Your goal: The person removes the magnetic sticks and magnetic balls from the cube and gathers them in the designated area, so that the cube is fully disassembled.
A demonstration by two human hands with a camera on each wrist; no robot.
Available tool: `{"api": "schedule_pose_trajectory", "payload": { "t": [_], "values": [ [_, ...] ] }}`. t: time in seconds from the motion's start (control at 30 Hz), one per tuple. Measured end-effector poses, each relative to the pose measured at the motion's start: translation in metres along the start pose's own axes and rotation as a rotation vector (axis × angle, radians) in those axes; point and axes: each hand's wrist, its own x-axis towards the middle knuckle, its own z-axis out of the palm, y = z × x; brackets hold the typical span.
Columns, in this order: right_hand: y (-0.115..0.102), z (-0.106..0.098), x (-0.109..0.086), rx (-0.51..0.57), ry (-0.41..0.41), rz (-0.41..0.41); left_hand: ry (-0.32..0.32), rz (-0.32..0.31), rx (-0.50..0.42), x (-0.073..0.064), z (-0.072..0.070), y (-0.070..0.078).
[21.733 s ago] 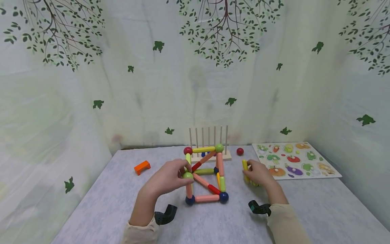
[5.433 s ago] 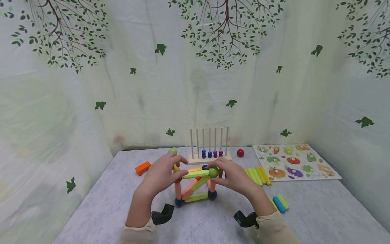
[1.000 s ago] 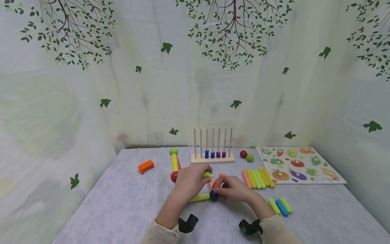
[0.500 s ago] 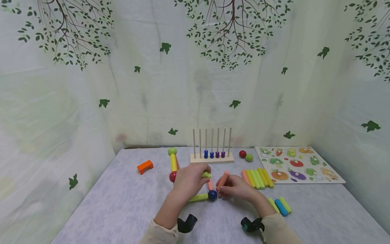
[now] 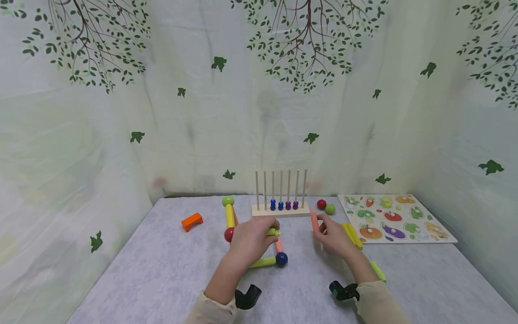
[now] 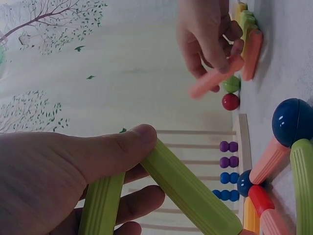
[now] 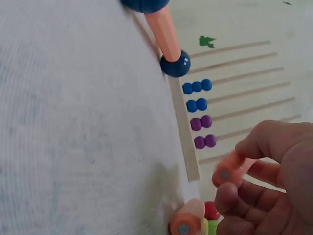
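My left hand (image 5: 252,240) pinches a light green magnetic rod (image 6: 190,188) between thumb and fingers, and a second green rod (image 6: 103,205) runs behind the thumb in the left wrist view. Below it on the table, a navy ball (image 5: 281,259) joins another green rod (image 5: 264,262) and a salmon rod (image 5: 279,245); the hand hides part of this structure. To the right, my right hand (image 5: 333,235) pinches a loose salmon rod (image 5: 314,221), held apart from the structure. It is close to a row of loose rods, where another salmon rod (image 7: 187,223) lies at the end.
A yellow rod (image 5: 229,216) links a green ball (image 5: 228,201) and a red ball (image 5: 229,234). Behind stand a peg abacus (image 5: 281,211), a loose red ball (image 5: 321,204) and a loose green ball (image 5: 330,209). An orange block (image 5: 192,222) lies left, a vegetable puzzle board (image 5: 398,220) right.
My right hand has carried the salmon rod from the navy ball rightward to the loose rods. The left hand stays put. Compared with the oldest frame, the tall structure is smaller and more rods lie loose.
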Motion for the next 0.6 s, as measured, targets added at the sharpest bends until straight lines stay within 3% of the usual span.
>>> {"api": "schedule_pose_trajectory", "payload": {
  "t": [0.23,0.47,0.6],
  "values": [
    [0.0036,0.0001,0.0010,0.002,-0.013,0.070,-0.004,-0.004,-0.005,0.0002,0.0005,-0.0011],
    [0.0041,0.0002,0.0019,-0.269,0.030,0.063,0.002,0.004,-0.003,0.0003,0.0013,-0.0015],
    [0.0045,0.0007,0.0010,-0.372,0.028,0.064,0.002,0.002,-0.002,0.0004,0.0013,-0.0007]
  ]
}}
